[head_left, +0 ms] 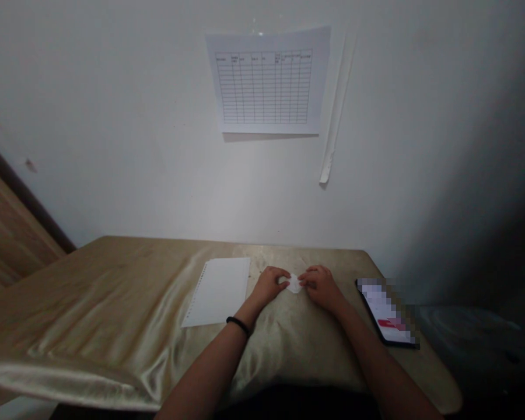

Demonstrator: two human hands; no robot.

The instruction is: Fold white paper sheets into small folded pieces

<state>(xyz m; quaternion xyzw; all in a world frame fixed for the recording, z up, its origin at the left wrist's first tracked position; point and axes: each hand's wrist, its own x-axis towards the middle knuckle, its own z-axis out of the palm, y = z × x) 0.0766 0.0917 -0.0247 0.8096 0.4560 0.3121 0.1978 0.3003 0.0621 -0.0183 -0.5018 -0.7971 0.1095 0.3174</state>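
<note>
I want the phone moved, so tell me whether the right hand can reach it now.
Probably yes: the right hand is the nearer one, and only cloth shows between it and the phone, though it is at the small white paper.

The small paper is white, tablecloth gold, wristband black.
</note>
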